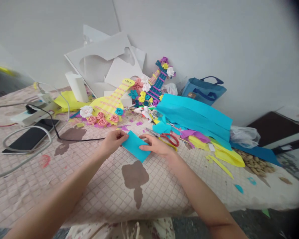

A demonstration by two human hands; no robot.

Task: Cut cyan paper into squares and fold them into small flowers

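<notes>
A small turquoise rectangle of crepe paper (136,146) is held tilted just above the table. My left hand (114,137) pinches its upper left edge between thumb and fingers. On the opposite side my right hand (154,144) grips the paper, thumb lying on its face and fingers behind. Close beyond the right hand lie red-handled scissors (170,139) and crumpled turquoise scraps (161,126). A yellow guitar-shaped cutout (109,103) with paper flowers stands past the left hand, and a blue one (159,83) leans behind it.
A large turquoise crepe sheet (194,116), yellow paper (224,152) and peanuts (256,162) lie to the right. White glue guns (144,113) rest mid-table. At left are a phone (33,134), a power strip (32,114) and loose cables. White boards (102,49) lean on the wall.
</notes>
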